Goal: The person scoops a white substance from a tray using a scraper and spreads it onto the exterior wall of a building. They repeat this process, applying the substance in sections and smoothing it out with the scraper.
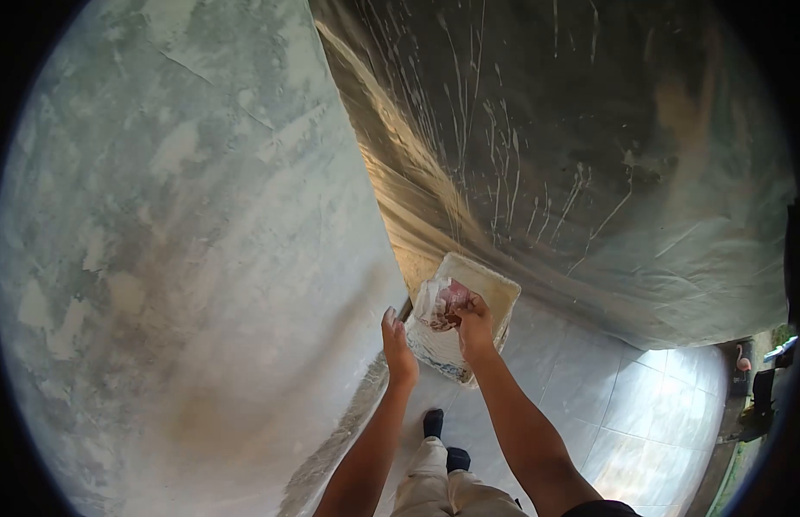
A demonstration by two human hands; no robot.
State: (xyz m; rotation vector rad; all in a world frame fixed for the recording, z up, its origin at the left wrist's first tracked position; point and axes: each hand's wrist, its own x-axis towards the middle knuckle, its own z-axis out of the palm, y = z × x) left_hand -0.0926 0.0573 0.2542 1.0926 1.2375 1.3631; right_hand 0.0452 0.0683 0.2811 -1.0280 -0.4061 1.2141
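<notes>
My right hand [475,327] is closed around a pinkish piece [456,295] smeared thickly with white; I cannot make out its exact kind. Below it on the floor lies a pale rectangular tray [490,277], caked with white, its middle partly hidden behind the hand and the piece. My left hand [400,351] is held up beside the wall [245,284], fingers stretched out and holding nothing. Whether it touches the wall cannot be told. The wall surface is grey-white with uneven lighter patches.
A translucent plastic sheet [589,172], streaked with white drips, hangs at the right and reaches the floor. Grey tiles [589,379] run along the ground. My feet [434,423] stand close to the wall's base. A pink flamingo figure [744,358] is at the far right.
</notes>
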